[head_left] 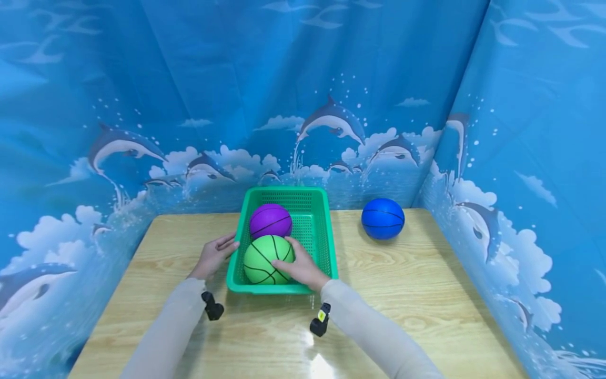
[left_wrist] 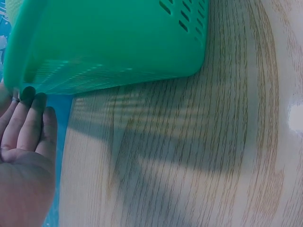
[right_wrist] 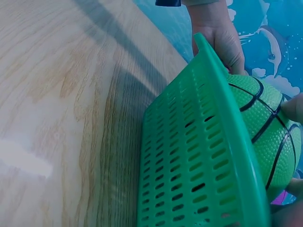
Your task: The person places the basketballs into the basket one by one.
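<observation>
A green plastic basket (head_left: 332,231) stands on the wooden table. Inside, toward its near left, is a green ball (head_left: 266,261) with black basketball lines, and my right hand (head_left: 303,266) grips it from the right, thumb and fingers spread over its side. Behind it in the basket lies a purple ball (head_left: 270,220). My left hand (head_left: 214,256) is at the basket's left side, fingers nearly straight at the rim. In the left wrist view those fingers (left_wrist: 28,125) reach up under the rim. The right wrist view shows the green ball (right_wrist: 270,127) rising above the basket's perforated wall.
A blue ball (head_left: 383,218) rests on the table (head_left: 402,289) to the right of the basket, near the back edge. A blue curtain (head_left: 265,105) printed with dolphins hangs behind the table and along its sides. Each wrist wears a small black camera (head_left: 212,307).
</observation>
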Demonstrator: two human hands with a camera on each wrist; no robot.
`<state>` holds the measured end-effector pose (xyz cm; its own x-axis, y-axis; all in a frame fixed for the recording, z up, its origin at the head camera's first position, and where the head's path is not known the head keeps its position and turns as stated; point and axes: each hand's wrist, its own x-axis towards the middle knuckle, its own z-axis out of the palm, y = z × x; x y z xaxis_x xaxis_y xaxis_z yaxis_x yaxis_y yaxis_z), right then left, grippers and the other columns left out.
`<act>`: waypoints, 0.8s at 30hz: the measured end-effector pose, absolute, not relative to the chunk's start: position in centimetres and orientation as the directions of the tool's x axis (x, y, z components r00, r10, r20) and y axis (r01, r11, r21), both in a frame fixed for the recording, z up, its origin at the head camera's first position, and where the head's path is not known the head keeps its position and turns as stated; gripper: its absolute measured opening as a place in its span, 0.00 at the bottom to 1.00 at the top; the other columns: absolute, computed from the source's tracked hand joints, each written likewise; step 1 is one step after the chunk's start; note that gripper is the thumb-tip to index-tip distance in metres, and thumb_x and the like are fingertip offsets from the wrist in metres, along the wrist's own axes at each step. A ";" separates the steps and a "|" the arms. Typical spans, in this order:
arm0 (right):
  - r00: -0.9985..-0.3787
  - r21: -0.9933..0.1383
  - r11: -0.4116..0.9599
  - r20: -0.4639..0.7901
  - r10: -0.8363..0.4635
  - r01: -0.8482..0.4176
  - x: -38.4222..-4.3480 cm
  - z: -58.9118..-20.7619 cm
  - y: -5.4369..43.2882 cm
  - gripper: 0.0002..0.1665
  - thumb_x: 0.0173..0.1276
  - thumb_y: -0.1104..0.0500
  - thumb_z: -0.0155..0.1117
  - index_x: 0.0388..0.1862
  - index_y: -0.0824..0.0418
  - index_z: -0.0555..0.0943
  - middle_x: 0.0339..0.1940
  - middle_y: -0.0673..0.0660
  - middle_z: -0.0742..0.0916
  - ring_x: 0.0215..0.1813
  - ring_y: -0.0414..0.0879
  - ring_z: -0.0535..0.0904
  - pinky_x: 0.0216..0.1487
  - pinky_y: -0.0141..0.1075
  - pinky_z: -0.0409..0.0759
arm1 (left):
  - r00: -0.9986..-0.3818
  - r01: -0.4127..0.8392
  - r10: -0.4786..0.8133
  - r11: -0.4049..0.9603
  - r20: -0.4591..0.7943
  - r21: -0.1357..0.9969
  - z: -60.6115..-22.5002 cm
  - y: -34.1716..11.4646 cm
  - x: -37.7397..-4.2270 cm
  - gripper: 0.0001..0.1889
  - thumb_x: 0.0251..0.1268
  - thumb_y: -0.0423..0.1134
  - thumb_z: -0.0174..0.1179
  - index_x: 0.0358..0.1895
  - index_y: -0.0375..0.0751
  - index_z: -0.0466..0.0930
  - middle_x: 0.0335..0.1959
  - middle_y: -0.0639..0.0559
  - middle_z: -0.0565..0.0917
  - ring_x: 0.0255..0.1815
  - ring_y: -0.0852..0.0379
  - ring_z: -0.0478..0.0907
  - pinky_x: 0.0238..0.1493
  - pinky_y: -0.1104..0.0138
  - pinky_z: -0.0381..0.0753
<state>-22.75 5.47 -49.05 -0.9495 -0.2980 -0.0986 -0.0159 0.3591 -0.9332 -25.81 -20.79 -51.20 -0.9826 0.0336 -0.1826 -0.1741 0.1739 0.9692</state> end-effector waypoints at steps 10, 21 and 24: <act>-0.953 -0.838 0.525 -0.023 -0.303 -0.147 -22.7 -49.6 5.1 0.55 0.54 0.46 0.74 0.76 0.57 0.56 0.70 0.63 0.67 0.65 0.61 0.69 0.57 0.58 0.76 | -0.983 -0.168 0.040 0.176 -0.178 0.970 -51.1 -20.6 -25.8 0.32 0.68 0.48 0.59 0.72 0.41 0.62 0.68 0.41 0.68 0.68 0.46 0.67 0.64 0.64 0.72; -0.952 -0.847 0.511 -0.016 -0.304 -0.149 -22.6 -49.8 5.3 0.55 0.54 0.45 0.74 0.75 0.57 0.57 0.71 0.62 0.66 0.66 0.61 0.68 0.58 0.58 0.75 | -0.984 -0.152 0.065 0.167 -0.164 0.974 -51.2 -20.5 -25.8 0.32 0.69 0.48 0.58 0.72 0.41 0.61 0.69 0.41 0.68 0.68 0.48 0.67 0.62 0.67 0.73; -0.939 -0.813 0.548 -0.004 -0.343 -0.197 -22.5 -49.9 4.9 0.55 0.56 0.42 0.72 0.76 0.57 0.55 0.72 0.62 0.65 0.67 0.59 0.67 0.60 0.55 0.75 | -0.985 -0.144 0.066 0.172 -0.157 0.974 -51.2 -20.8 -25.7 0.32 0.69 0.48 0.57 0.72 0.40 0.61 0.68 0.40 0.68 0.66 0.54 0.70 0.59 0.71 0.75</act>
<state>-22.53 4.92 -49.88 -0.9393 -0.3430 -0.0039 -0.1969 0.5484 -0.8127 -25.65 -20.80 -51.21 -0.9854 0.0660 -0.1570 -0.1437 0.1723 0.9745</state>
